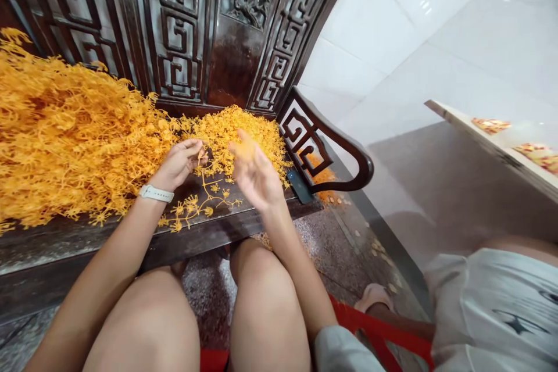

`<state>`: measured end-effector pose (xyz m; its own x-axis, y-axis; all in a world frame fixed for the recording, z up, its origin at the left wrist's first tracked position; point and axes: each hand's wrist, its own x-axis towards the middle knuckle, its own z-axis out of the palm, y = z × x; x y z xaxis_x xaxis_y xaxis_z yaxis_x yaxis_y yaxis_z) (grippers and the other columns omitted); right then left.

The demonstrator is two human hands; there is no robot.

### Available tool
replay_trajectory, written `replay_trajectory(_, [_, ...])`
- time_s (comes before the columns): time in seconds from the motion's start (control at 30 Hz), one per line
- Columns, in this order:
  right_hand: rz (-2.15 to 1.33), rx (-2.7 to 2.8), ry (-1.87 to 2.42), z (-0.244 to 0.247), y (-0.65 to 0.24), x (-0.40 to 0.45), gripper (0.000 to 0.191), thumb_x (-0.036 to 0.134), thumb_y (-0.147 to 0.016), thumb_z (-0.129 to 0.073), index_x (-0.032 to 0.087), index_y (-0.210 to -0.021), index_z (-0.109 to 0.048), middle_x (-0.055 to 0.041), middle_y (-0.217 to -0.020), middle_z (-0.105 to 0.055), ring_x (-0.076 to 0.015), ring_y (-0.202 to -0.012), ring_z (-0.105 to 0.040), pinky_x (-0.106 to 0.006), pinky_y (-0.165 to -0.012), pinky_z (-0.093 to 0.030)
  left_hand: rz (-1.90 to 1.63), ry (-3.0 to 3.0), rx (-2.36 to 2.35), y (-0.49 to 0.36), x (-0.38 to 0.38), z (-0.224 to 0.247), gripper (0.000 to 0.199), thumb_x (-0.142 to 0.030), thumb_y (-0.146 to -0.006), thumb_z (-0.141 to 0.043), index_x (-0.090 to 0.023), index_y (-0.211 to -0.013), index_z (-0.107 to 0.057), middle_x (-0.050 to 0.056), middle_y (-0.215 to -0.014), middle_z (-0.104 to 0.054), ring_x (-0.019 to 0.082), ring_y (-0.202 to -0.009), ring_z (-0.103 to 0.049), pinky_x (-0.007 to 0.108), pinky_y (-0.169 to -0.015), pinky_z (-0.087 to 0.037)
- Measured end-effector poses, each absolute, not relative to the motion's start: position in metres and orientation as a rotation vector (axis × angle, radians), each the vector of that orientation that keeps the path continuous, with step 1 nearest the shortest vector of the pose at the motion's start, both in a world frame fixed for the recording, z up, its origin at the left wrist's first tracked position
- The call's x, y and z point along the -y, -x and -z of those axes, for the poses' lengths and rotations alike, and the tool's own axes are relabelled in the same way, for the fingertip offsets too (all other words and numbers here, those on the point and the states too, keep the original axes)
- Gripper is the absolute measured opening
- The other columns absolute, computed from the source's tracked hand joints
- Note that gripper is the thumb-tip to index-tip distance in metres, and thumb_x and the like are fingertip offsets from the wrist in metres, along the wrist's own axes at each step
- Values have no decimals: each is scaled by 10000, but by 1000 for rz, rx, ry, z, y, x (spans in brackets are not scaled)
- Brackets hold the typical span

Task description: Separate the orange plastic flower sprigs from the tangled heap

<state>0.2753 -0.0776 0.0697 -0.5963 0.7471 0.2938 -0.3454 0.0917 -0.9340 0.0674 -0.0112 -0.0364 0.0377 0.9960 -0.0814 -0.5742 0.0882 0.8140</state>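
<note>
"Over the middle of the bench (192,239), what have your hands got?"

"My left hand (174,165) has its thumb and fingers drawn together in a pinch on the stem of an orange sprig (209,200), which trails down toward the near edge. My right hand (260,180) is loosely open, fingers apart. There's an orange smear at its fingertips, and they're blurred, so I can't tell whether it has hold of a piece."

"How would you do that well?"

"I'd pinch the main stem firmly but lightly, close to a fork, so the thin side branches don't snap. The right hand should work near that pinch, taking one small tuft at a time, low over the pile so bits don't scatter."

"And around you?"

"Just beyond my fingers is a smaller pile of loose orange bits (257,125). To the left, a big tangled heap of sprigs (78,133) covers much of the seat. To the right, a phone (299,187) lies beside the armrest (367,168); I'd mind it. More orange scraps (325,179) show past that armrest, and farther right sits another person (501,308), near a board (488,133) with red and yellow pieces (538,156)."
</note>
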Motion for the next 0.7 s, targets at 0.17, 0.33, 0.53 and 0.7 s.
replay_trajectory(0.17, [-1389, 1087, 884, -40, -275, 62, 374, 408, -928, -691, 253, -1261, -622, -102, -1330, -681, -143, -831, -634, -311, -723, -585, -1288, -887, -720, -82, 22, 32, 275, -327, -735, -929, -157, -886, -773, 26, -789, -673, 105, -680, -616, 198, -642, -521])
replay_trajectory(0.33, [-1292, 1287, 1005, -19, -270, 62, 496, 417, -777, -884, 230, -1161, -632, -21, -961, -664, -131, -732, -629, -266, -600, -526, -1216, -1013, -731, -91, 30, 27, 366, -393, -658, -984, -168, -885, -805, 40, -811, -736, 126, -726, -656, 224, -711, -521])
replay_trajectory(0.53, [-1177, 1455, 1057, -5, -275, 55, 330, 454, -850, -814, 197, -968, -644, 2, -810, -658, -112, -648, -585, -268, -601, -505, -1226, -1217, -753, -99, 32, 28, 318, -432, -715, -931, -163, -797, -784, 46, -725, -725, 150, -687, -648, 264, -700, -504])
replay_trajectory(0.7, [-1378, 1877, 793, -38, -276, 81, 91, 220, -946, -702, 172, -869, -707, 10, -757, -659, -92, -671, -589, -232, -642, -483, -1514, -1186, -941, -97, 17, 44, 206, -309, -694, -861, -169, -688, -710, 20, -630, -673, 140, -578, -607, 259, -594, -461])
